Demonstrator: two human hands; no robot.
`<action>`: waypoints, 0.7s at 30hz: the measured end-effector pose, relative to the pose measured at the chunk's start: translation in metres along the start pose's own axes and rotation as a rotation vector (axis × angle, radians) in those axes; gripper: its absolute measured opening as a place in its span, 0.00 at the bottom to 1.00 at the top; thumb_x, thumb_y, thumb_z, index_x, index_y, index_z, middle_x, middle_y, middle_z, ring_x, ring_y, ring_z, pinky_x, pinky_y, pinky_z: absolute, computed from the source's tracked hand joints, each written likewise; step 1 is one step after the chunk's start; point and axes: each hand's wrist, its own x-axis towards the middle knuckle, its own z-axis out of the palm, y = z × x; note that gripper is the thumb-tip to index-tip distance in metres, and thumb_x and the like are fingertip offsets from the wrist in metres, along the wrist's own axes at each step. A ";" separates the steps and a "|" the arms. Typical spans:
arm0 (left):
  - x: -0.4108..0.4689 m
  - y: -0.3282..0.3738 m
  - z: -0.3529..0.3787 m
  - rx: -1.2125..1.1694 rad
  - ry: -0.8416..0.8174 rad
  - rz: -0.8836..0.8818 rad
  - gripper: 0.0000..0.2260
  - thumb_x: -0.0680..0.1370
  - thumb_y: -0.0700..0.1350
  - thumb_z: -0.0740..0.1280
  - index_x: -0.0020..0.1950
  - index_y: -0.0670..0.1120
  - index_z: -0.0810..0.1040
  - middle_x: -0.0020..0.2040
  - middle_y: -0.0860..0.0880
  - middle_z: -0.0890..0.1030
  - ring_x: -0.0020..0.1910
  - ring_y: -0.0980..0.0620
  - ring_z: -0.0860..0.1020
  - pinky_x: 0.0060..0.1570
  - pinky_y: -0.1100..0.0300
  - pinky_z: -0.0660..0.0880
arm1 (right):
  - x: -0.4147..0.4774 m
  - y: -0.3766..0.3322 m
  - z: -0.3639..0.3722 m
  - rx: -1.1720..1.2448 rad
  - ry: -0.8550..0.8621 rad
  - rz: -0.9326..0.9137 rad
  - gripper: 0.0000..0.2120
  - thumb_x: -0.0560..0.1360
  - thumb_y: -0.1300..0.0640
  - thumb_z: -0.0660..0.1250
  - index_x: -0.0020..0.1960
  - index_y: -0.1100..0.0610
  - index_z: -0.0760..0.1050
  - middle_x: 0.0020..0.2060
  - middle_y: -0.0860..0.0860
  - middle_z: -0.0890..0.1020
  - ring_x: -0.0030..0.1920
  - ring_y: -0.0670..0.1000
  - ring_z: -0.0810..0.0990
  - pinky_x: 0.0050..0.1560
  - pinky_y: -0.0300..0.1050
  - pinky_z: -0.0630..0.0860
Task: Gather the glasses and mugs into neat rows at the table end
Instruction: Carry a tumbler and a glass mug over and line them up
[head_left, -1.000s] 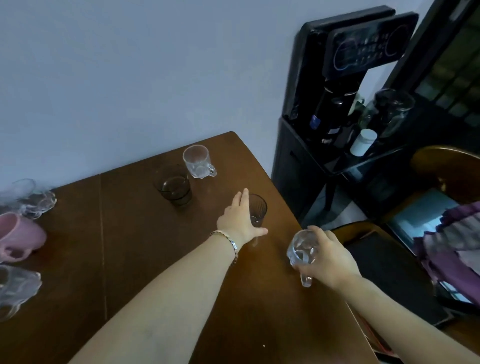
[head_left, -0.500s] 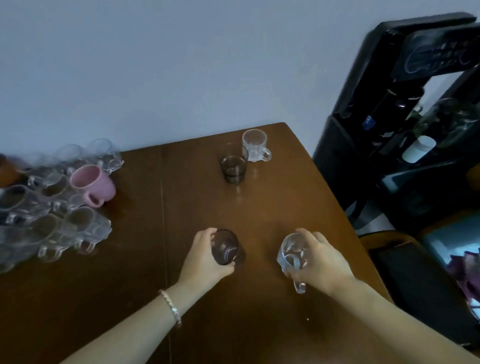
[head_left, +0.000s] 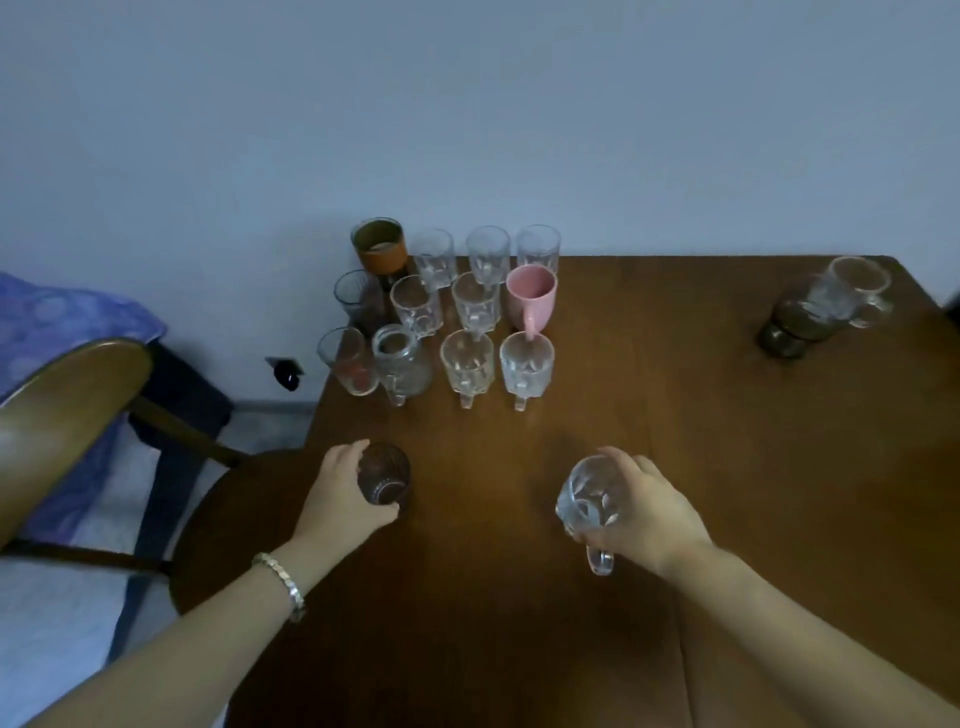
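both hands swung toward rows | left hand (head_left: 343, 499) fingers grip dark glass (head_left: 383, 473) | right hand (head_left: 641, 512) fingers grip clear mug (head_left: 587, 501)

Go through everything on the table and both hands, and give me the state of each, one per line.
Left hand: shut on the dark glass.
Right hand: shut on the clear mug, handle toward the camera.
Pink mug: upright, empty, within the rows.
Rows of glasses: upright at the table's left end.
Brown glass and far mug: upright, apart at the right corner.
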 end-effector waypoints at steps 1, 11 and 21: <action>0.007 -0.013 -0.011 -0.009 0.014 -0.017 0.38 0.67 0.41 0.77 0.74 0.44 0.62 0.71 0.45 0.65 0.68 0.45 0.70 0.67 0.51 0.69 | 0.003 -0.014 0.010 0.010 -0.004 0.002 0.44 0.63 0.46 0.77 0.73 0.46 0.59 0.63 0.46 0.71 0.57 0.49 0.78 0.52 0.42 0.76; 0.069 -0.057 -0.049 -0.096 0.023 0.011 0.38 0.67 0.39 0.77 0.73 0.44 0.63 0.70 0.43 0.65 0.67 0.43 0.71 0.66 0.51 0.69 | 0.046 -0.115 0.088 0.000 0.003 0.030 0.42 0.66 0.45 0.75 0.73 0.50 0.57 0.65 0.49 0.69 0.61 0.52 0.75 0.56 0.45 0.77; 0.096 -0.067 -0.057 -0.108 -0.006 0.086 0.37 0.68 0.36 0.75 0.74 0.44 0.64 0.72 0.44 0.65 0.69 0.43 0.68 0.66 0.52 0.68 | 0.129 -0.197 0.145 -0.043 -0.026 -0.003 0.44 0.68 0.51 0.75 0.75 0.53 0.52 0.68 0.54 0.65 0.68 0.57 0.66 0.65 0.50 0.71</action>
